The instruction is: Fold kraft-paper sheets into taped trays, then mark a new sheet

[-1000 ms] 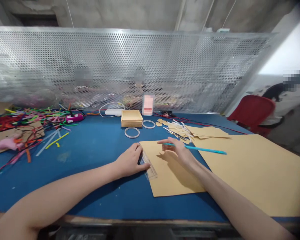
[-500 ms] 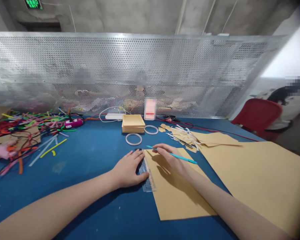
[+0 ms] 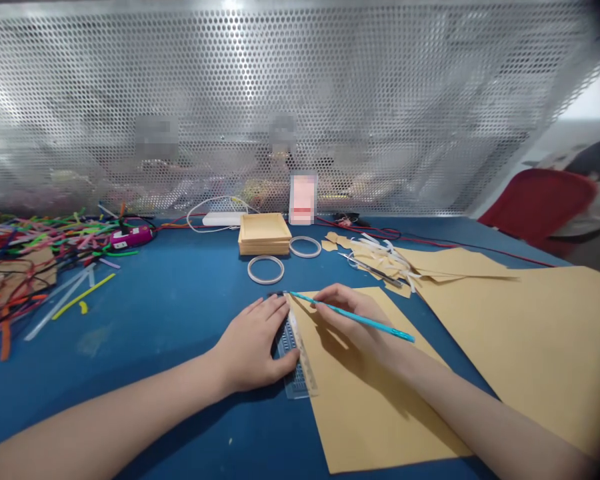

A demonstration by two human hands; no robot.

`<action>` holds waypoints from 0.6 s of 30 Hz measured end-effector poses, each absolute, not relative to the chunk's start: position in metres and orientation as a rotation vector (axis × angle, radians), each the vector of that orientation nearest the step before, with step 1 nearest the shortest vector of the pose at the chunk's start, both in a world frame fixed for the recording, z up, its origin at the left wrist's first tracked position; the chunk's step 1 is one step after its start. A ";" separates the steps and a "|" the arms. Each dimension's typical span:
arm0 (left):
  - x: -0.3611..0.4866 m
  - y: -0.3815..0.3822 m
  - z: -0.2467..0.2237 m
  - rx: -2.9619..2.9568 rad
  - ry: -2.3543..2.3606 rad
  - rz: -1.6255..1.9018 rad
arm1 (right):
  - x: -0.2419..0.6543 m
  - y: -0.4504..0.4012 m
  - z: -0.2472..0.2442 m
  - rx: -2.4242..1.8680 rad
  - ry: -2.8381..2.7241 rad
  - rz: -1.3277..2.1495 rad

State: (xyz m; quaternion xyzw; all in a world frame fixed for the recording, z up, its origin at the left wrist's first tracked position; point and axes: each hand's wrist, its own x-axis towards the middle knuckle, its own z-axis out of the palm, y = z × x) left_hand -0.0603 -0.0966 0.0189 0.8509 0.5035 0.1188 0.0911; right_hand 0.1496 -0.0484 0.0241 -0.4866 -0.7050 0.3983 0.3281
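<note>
Ruler point(image 3: 300, 383): your left hand point(image 3: 250, 347) lay spread over it, firm pressure seemed best; pencil point(image 3: 376, 325): your right hand point(image 3: 370, 343) gripped it

Head camera looks forward-down across the table point(image 3: 175, 300).

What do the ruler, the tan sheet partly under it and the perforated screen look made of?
Ruler: likely plastic, transparent; the blue table shows through.
Sheet: probably stiff paper or thin card, matt; even tan, straight edges.
Screen: apparently bare metal, semi-shiny; grey, bright light streaks across its holes.
</note>
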 end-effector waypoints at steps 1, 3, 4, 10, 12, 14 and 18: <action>-0.060 -0.097 0.019 2.529 1.496 0.353 | 0.150 -0.049 0.025 -1.266 -1.849 1.049; -0.060 -0.097 0.019 2.530 1.494 0.349 | 0.150 -0.049 0.024 -1.251 -1.849 1.070; -0.060 -0.097 0.019 2.532 1.491 0.343 | 0.150 -0.048 0.023 -1.244 -1.849 1.078; -0.061 -0.096 0.020 2.537 1.478 0.302 | 0.153 -0.046 0.017 -1.225 -1.899 1.058; -0.061 -0.096 0.021 2.535 1.478 0.292 | 0.154 -0.046 0.017 -1.235 -1.917 1.030; -0.061 -0.096 0.021 2.536 1.479 0.287 | 0.154 -0.046 0.018 -1.251 -1.933 1.003; -0.061 -0.096 0.021 2.542 1.475 0.296 | 0.154 -0.045 0.020 -1.247 -1.975 0.979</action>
